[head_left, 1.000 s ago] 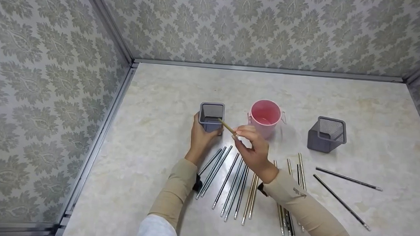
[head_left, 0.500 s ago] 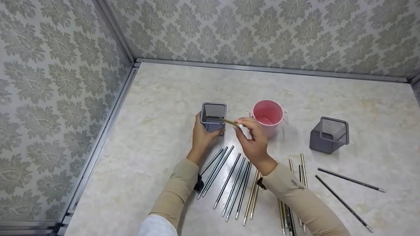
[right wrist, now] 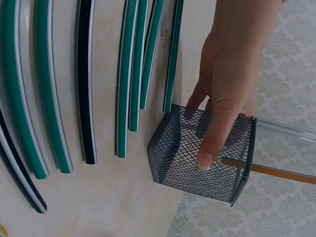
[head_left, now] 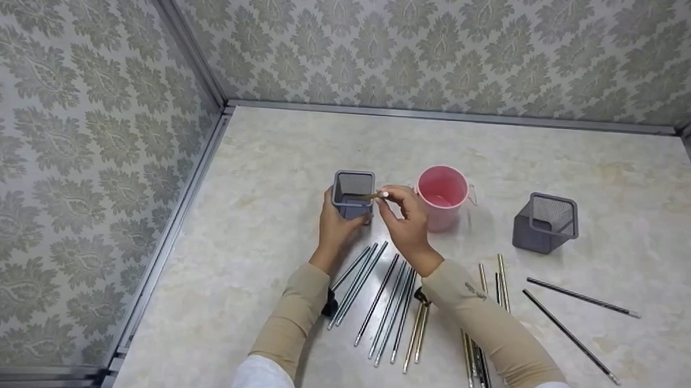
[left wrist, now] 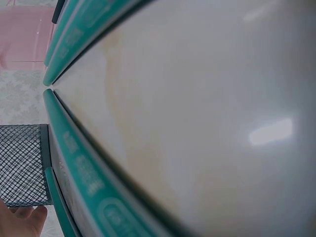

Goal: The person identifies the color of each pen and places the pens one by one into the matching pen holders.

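Note:
My left hand (head_left: 335, 229) grips a grey mesh pencil cup (head_left: 355, 182) from its near left side, and the thumb lies along its front wall. My right hand (head_left: 408, 222) pinches a gold pencil (head_left: 370, 196) near its white eraser end. The pencil's front end is inside the cup, just past the rim. From the right wrist view, the pencil (right wrist: 281, 174) enters the mesh cup (right wrist: 197, 148) through the open top, with the left thumb (right wrist: 217, 136) across the wall. In the left wrist view, fingers (left wrist: 34, 219) touch the mesh cup (left wrist: 22, 163) at the lower left corner.
A pink bucket (head_left: 440, 215) stands just right of the right hand. Farther right is a second mesh cup (head_left: 541, 230). Several teal, black and gold pencils (head_left: 382, 304) lie in front, some under the right forearm. Two dark pencils (head_left: 571, 337) lie at the right.
My right hand has moved left toward the held cup, bringing the gold pencil's front end over and into it. The pencil has swung, its eraser end now higher. The left hand keeps its grip.

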### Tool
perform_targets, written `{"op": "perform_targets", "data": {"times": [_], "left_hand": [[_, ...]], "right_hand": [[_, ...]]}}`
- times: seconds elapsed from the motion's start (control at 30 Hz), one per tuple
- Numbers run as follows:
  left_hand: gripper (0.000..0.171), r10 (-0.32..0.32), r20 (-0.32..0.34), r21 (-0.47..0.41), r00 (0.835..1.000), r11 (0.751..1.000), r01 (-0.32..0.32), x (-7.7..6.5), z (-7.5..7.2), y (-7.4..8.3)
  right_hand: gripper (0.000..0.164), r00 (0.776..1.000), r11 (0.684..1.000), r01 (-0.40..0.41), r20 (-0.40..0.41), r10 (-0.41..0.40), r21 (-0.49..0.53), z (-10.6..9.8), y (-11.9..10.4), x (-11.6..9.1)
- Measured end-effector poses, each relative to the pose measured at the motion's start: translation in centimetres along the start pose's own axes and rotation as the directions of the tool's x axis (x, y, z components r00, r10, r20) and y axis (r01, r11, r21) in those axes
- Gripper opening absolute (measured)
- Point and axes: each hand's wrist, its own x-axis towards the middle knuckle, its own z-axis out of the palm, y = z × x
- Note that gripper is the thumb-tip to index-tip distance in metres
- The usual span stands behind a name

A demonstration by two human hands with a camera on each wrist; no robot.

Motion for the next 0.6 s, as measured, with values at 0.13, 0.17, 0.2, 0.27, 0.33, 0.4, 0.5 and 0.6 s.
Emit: {"op": "perform_targets", "data": {"times": [0.13,0.17,0.2,0.27,0.33,0.4,0.5,0.6], "left_hand": [[0.091,0.005,-0.004,0.002,1.0,1.0,-0.005,0.0,0.1,-0.1],[0.09,0.006,-0.004,0.003,1.0,1.0,-0.006,0.0,0.1,-0.1],[0.09,0.005,-0.005,0.005,1.0,1.0,-0.005,0.0,0.1,-0.1],[0.089,0.006,-0.009,0.01,1.0,1.0,-0.005,0.1,0.1,-0.1],[0.089,0.008,-0.012,0.013,1.0,1.0,-0.008,0.1,0.1,-0.1],[0.088,0.009,-0.013,0.009,1.0,1.0,-0.009,0.1,0.1,-0.1],[0.088,0.004,-0.009,0.003,1.0,1.0,-0.004,0.1,0.1,0.0],[0.088,-0.005,-0.007,0.007,1.0,1.0,0.005,0.0,0.1,0.1]], "right_hand": [[0.019,1.0,1.0,-0.018,0.009,0.019,-0.021,0.2,0.8,-0.2],[0.019,1.0,1.0,-0.018,0.009,0.018,-0.024,0.2,1.0,-0.3],[0.018,1.0,0.999,-0.019,0.008,0.02,-0.029,0.3,1.1,-0.3],[0.018,1.0,0.999,-0.021,0.005,0.021,-0.035,0.3,1.4,-0.5],[0.018,0.999,0.999,-0.031,0.006,0.031,-0.034,0.4,1.6,-0.6],[0.018,0.999,0.998,-0.049,0.009,0.049,-0.03,0.5,1.7,-0.8],[0.018,0.996,0.996,-0.082,0.018,0.083,-0.02,0.7,1.7,-1.0],[0.018,0.995,0.995,-0.095,0.026,0.096,-0.029,0.9,1.3,-1.0]]}}
